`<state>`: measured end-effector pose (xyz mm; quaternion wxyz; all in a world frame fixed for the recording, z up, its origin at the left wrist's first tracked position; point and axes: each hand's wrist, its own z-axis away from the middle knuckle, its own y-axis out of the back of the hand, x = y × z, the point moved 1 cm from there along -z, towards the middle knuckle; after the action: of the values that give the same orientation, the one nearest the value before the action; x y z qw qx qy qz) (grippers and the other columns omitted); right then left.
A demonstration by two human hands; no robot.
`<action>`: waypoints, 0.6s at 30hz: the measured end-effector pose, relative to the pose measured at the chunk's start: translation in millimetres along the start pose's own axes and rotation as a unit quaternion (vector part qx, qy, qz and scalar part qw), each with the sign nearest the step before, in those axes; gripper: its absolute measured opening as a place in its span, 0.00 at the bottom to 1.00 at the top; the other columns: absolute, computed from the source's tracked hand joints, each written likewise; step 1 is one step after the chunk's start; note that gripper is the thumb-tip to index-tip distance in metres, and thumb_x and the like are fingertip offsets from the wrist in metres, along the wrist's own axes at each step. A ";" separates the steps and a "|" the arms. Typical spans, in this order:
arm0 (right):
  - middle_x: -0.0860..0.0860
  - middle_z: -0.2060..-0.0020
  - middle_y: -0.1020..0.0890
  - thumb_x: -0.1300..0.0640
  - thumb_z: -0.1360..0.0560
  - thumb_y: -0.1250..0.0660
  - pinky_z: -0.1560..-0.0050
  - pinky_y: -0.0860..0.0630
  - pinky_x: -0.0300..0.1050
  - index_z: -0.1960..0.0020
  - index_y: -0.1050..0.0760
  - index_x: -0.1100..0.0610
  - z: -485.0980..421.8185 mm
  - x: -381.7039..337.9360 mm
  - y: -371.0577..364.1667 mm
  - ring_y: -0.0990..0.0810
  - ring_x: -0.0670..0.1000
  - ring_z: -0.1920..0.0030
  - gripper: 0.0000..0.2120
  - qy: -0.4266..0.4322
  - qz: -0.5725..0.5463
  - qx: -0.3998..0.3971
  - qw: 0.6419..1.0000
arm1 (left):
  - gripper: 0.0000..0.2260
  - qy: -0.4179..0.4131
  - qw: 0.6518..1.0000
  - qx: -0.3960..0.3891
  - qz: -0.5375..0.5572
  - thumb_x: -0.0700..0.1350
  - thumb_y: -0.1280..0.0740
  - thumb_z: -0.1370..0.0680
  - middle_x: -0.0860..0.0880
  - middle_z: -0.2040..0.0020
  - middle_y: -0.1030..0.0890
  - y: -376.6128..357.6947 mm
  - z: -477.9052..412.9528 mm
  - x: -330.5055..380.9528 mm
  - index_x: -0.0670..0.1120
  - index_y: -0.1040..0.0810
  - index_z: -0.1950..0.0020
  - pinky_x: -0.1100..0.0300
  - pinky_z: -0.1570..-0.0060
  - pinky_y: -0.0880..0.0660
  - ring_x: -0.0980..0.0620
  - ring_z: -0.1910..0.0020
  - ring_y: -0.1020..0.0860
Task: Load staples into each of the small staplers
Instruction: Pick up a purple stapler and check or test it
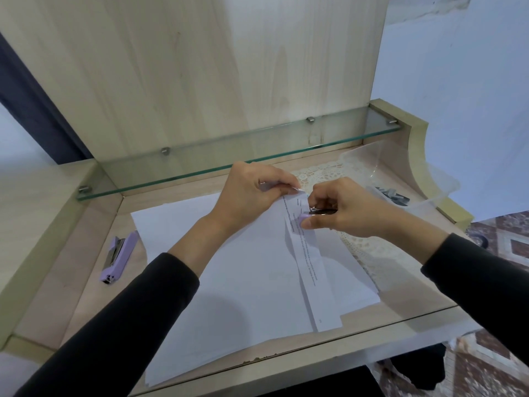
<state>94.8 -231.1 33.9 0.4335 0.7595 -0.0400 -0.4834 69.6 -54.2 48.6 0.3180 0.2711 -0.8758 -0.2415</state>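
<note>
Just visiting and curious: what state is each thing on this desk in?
left hand: pinches the folded paper's top corner.
right hand: grips the held stapler at the paper's edge.
held stapler: mostly hidden; open or shut unclear.
desk stapler: lies open, untouched.
folded paper: creased lengthwise.

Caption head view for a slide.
Right hand grips a lilac stapler at paper the left hand pinches; second stapler lies open.
</note>
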 end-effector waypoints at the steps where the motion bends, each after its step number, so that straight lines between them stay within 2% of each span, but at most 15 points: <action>1: 0.45 0.75 0.32 0.52 0.33 0.26 0.71 0.38 0.34 0.71 0.32 0.48 -0.1 -0.7 -0.4 0.35 0.43 0.75 0.15 0.003 0.011 0.005 1.000 | 0.03 0.001 1.000 0.001 0.003 0.34 0.29 0.32 0.55 0.62 0.20 -0.6 0.3 -0.1 0.40 0.16 0.61 0.75 0.57 0.30 0.71 0.62 0.24; 4: 0.45 0.76 0.34 0.51 0.33 0.27 0.71 0.39 0.35 0.72 0.34 0.49 0.3 -1.9 -1.9 0.37 0.44 0.75 0.17 0.010 0.032 0.016 0.999 | 0.03 -0.002 1.000 -0.001 0.003 0.34 0.29 0.32 0.55 0.62 0.20 -0.8 0.7 -0.6 0.40 0.16 0.61 0.75 0.57 0.30 0.72 0.62 0.24; 8: 0.44 0.76 0.33 0.52 0.34 0.26 0.71 0.40 0.34 0.71 0.33 0.49 -0.1 1.6 -4.6 0.36 0.44 0.74 0.16 0.006 0.000 0.019 1.000 | 0.03 0.005 1.000 -0.013 0.000 0.35 0.29 0.31 0.55 0.62 0.20 0.7 -1.0 -2.0 0.40 0.16 0.61 0.74 0.56 0.29 0.71 0.62 0.24; 12: 0.45 0.69 0.27 0.49 0.35 0.26 0.65 0.35 0.36 0.61 0.24 0.52 2.2 4.9 -4.0 0.31 0.44 0.68 0.09 -0.005 0.013 -0.012 1.000 | 0.03 0.022 1.000 -0.016 -0.009 0.36 0.30 0.31 0.54 0.62 0.19 4.0 0.0 -6.8 0.40 0.16 0.60 0.73 0.56 0.27 0.68 0.61 0.23; 14: 0.46 0.64 0.23 0.48 0.34 0.27 0.63 0.33 0.35 0.55 0.21 0.53 5.5 7.2 -0.5 0.27 0.46 0.65 0.12 -0.013 0.020 -0.012 1.000 | 0.04 0.025 1.000 -0.014 -0.013 0.36 0.30 0.31 0.53 0.61 0.19 5.6 -0.1 -10.7 0.40 0.16 0.59 0.72 0.56 0.27 0.64 0.61 0.22; 16: 0.48 0.64 0.21 0.48 0.32 0.29 0.65 0.32 0.34 0.53 0.20 0.53 8.3 10.2 5.7 0.26 0.47 0.66 0.11 -0.025 0.023 0.003 0.999 | 0.04 0.029 0.999 -0.011 -0.007 0.35 0.30 0.31 0.53 0.61 0.19 5.7 -1.2 -14.5 0.40 0.16 0.59 0.73 0.56 0.27 0.65 0.61 0.21; 18: 0.47 0.69 0.21 0.49 0.29 0.31 0.69 0.32 0.35 0.53 0.20 0.54 10.3 14.4 13.7 0.27 0.45 0.71 0.09 -0.045 -0.003 0.022 0.999 | 0.04 0.035 0.999 -0.010 -0.003 0.34 0.29 0.32 0.53 0.61 0.19 3.4 -2.3 -18.8 0.40 0.16 0.59 0.73 0.56 0.28 0.68 0.61 0.22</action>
<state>99.5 -252.9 31.8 0.4130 0.7464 -0.0678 -0.5174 82.4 -40.5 44.1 0.3505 0.2788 -0.8609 -0.2412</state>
